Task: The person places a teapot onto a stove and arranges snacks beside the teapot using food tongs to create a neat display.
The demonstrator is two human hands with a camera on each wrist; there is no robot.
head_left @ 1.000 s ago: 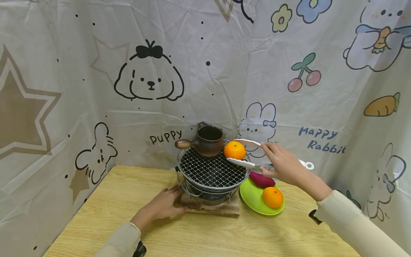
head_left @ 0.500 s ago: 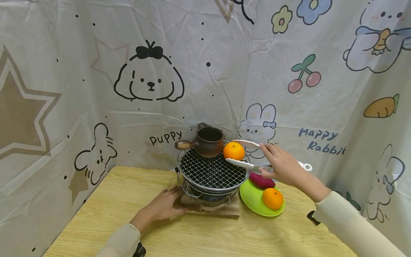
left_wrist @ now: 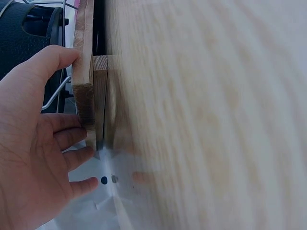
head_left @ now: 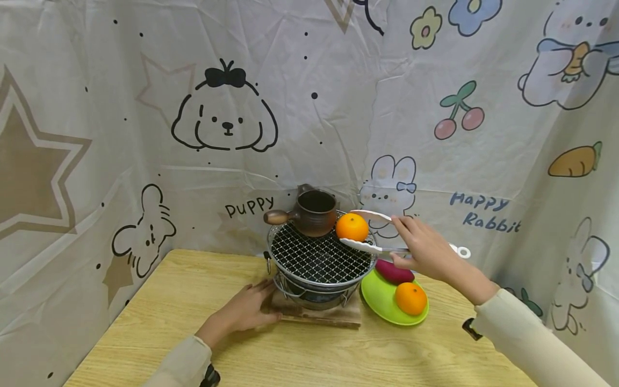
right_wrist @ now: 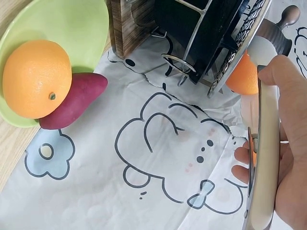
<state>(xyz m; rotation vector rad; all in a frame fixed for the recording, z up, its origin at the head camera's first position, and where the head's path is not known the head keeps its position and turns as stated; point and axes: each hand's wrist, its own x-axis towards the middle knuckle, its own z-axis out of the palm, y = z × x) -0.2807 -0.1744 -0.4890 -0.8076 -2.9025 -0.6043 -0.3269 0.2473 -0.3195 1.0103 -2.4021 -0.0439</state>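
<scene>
My right hand [head_left: 427, 250] grips white-tipped tongs [head_left: 362, 246]. Between their tips is an orange [head_left: 352, 228], over the right rear rim of the round wire grill rack [head_left: 319, 263]. The right wrist view shows the tongs' pale handle [right_wrist: 268, 153] running under my thumb. My left hand [head_left: 244, 309] lies against the front left corner of the wooden board [head_left: 321, 317] beneath the grill stove. Seen from the left wrist, the thumb touches the board's [left_wrist: 83, 93] front edge and the outstretched fingers meet its side.
A brown clay pot [head_left: 316, 217] with a wooden side handle stands at the back of the rack. Right of the stove, a green plate [head_left: 379, 298] carries a second orange [head_left: 411, 299] and a purple sweet potato [head_left: 394, 272]. A printed cloth [head_left: 309, 129] hangs behind the table [head_left: 271, 357].
The tongs and the orange between their tips have shifted very slightly left, with my right hand still gripping. My left hand stays in place at the board.
</scene>
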